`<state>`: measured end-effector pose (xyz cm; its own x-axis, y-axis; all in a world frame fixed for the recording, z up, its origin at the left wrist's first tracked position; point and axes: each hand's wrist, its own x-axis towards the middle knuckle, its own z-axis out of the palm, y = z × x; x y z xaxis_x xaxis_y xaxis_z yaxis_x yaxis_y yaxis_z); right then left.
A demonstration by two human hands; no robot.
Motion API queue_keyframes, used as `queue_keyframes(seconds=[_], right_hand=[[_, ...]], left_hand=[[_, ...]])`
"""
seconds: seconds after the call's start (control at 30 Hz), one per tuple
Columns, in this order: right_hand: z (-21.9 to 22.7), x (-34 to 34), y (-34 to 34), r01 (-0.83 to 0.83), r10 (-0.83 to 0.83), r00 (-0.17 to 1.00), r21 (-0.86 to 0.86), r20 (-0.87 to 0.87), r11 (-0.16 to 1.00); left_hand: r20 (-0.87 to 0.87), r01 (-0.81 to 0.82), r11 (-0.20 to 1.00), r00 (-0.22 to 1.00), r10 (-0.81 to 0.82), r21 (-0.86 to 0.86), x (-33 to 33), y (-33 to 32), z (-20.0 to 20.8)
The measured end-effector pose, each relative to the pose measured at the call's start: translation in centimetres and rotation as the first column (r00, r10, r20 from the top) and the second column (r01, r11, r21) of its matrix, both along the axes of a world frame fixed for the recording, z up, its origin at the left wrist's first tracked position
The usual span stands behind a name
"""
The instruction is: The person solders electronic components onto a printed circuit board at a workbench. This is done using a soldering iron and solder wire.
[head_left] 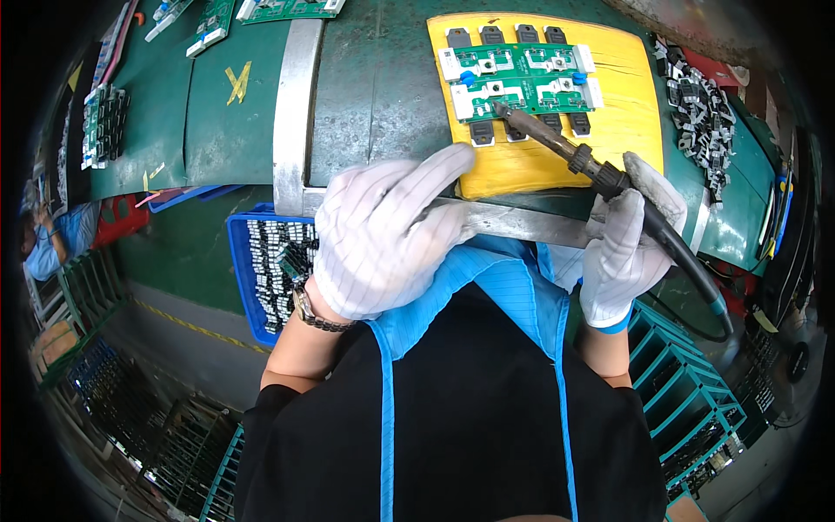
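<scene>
A green circuit board panel (524, 80) lies on a yellow pad (622, 130), with black components jutting from its far and near edges and white connectors at its sides. My gloved right hand (628, 235) grips the handle of a soldering iron (581, 162) like a pen. The iron points up and left, its tip at the panel's near left part; whether it touches is too fine to tell. Just left of the pad's near corner is my gloved left hand (391, 230), its index finger stretched toward the pad and apart from the thumb. Nothing shows in its fingers.
Beside my left forearm, a blue bin (237, 261) holds many small black-and-white parts. Loose black parts (700, 113) are heaped right of the pad. More circuit boards (211, 26) lie at the far left. A metal strip (296, 104) crosses the green bench. A person (65, 230) sits far left.
</scene>
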<state>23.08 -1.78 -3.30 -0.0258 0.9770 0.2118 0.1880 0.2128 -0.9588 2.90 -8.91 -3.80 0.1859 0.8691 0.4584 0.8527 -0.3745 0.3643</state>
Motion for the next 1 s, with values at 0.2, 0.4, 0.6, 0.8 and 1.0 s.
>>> queue_keyframes(seconds=[0.2,0.4,0.6,0.8,1.0], right_hand=[[0.0,0.5,0.1,0.042,-0.042,0.999,0.051,0.002,0.998],[0.5,0.4,-0.1,0.021,-0.020,0.999,-0.036,0.025,0.999],[0.5,0.7,0.0,-0.044,0.037,0.997,-0.100,-0.068,0.994],[-0.1,0.0,0.3,-0.025,0.016,0.997,0.118,0.080,0.993],[0.0,0.3,0.2,-0.054,0.053,0.998,0.010,0.025,0.999]], left_hand=[[0.131,-0.192,0.958,0.977,0.167,0.214,-1.3,-2.1,0.4],[0.029,-0.271,0.929,0.962,0.273,0.254,-2.5,-2.7,0.0],[-0.072,-0.247,0.932,0.959,0.274,0.265,-3.0,-3.6,0.1],[-0.023,-0.290,0.909,0.950,0.311,0.298,-2.7,-3.6,-1.2],[-0.073,-0.260,0.923,0.954,0.291,0.282,-2.5,-3.0,-0.7]])
